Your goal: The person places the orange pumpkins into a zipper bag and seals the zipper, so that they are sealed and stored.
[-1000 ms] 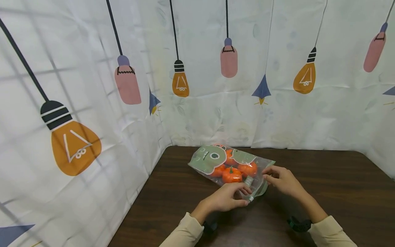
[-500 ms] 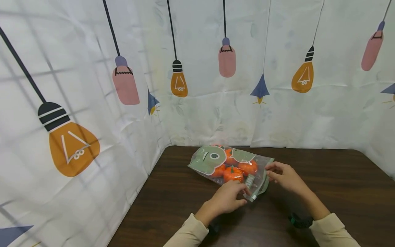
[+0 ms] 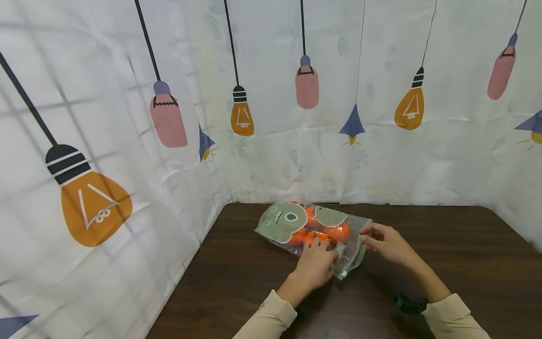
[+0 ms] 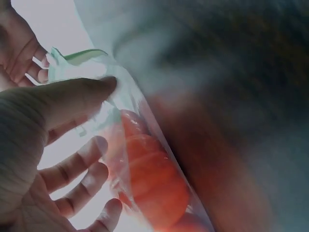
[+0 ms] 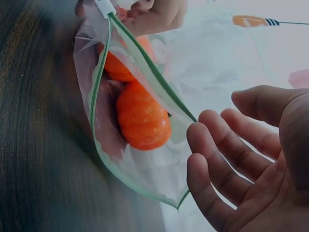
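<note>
A clear zip bag (image 3: pixel 279 225) with a green cartoon animal print lies on the table, holding several small orange pumpkins (image 3: pixel 337 232). My left hand (image 3: pixel 314 268) reaches over the near side of the bag, fingertips overlapping the closest pumpkin in the head view. In the left wrist view, its fingers (image 4: pixel 79 166) are spread along the plastic and the thumb is apart from them. At the right end, the fingertips of my right hand (image 3: pixel 387 244) are at the bag's green-edged mouth (image 5: pixel 157 77), which gapes in the right wrist view. The white zip slider (image 3: pixel 344 274) sits at the near corner.
The dark wooden table (image 3: pixel 449 249) extends to the right of the bag and toward me. Behind it and on the left hangs a white cloth (image 3: pixel 271 155) printed with lamps. A dark band (image 3: pixel 408 303) is on my right wrist.
My left hand has moved from the zip slider's corner, away from me and slightly left, over the nearest pumpkin. My right hand stays by the mouth; the bag has barely moved.
</note>
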The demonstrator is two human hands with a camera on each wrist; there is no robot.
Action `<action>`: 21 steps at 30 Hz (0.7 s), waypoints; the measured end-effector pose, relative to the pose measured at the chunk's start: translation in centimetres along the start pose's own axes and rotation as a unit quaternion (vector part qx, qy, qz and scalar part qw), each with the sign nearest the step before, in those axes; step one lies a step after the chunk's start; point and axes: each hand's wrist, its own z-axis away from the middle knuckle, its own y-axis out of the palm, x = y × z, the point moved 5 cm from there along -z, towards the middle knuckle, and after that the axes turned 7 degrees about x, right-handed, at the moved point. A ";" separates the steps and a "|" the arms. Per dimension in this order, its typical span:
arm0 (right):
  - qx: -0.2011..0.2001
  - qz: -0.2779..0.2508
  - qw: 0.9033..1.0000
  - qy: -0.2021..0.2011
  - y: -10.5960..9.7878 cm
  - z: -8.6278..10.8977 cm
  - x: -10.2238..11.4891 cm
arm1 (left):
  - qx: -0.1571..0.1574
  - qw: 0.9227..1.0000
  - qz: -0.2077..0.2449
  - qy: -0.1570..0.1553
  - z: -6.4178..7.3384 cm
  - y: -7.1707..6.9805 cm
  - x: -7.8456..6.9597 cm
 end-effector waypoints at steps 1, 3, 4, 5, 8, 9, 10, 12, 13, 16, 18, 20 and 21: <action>0.001 0.000 1.000 0.001 0.0 0.0 0.0 | -0.002 1.000 0.002 0.000 -0.1 0.0 0.0; 0.006 0.001 1.000 0.002 0.1 0.0 0.0 | -0.003 1.000 0.009 0.005 -0.1 0.0 0.1; 0.010 0.001 1.000 0.003 0.1 -0.1 0.0 | -0.001 1.000 0.014 0.009 -0.2 0.0 0.1; 0.014 0.000 1.000 0.003 0.1 -0.1 0.0 | 0.000 1.000 0.020 0.012 -0.2 -0.1 0.1; 0.042 0.008 0.999 -0.013 0.3 0.0 0.1 | 0.001 0.999 0.044 0.023 -0.3 -0.2 0.1; 0.051 0.011 0.998 -0.021 0.4 0.0 0.2 | -0.001 0.998 0.052 0.026 -0.3 -0.3 0.1; 0.061 0.015 0.998 -0.031 0.5 0.0 0.3 | -0.005 0.998 0.059 0.029 -0.3 -0.4 0.2; 0.078 0.023 0.995 -0.048 0.7 0.1 0.5 | -0.017 0.997 0.074 0.034 -0.4 -0.6 0.3; 0.083 0.028 0.995 -0.054 0.8 0.1 0.6 | -0.024 0.996 0.080 0.036 -0.4 -0.8 0.3; 0.090 0.041 0.993 -0.063 1.0 0.1 1.0 | -0.047 0.993 0.097 0.037 -0.3 -1.3 0.6; 0.093 0.049 0.992 -0.068 1.1 0.1 1.1 | -0.060 0.992 0.110 0.036 -0.3 -1.5 0.7; 0.100 0.055 0.990 -0.078 1.3 0.1 1.3 | -0.073 0.989 0.121 0.032 -0.3 -1.7 0.9; 0.103 0.059 0.989 -0.083 1.3 0.1 1.3 | -0.079 0.988 0.128 0.029 -0.3 -1.7 0.9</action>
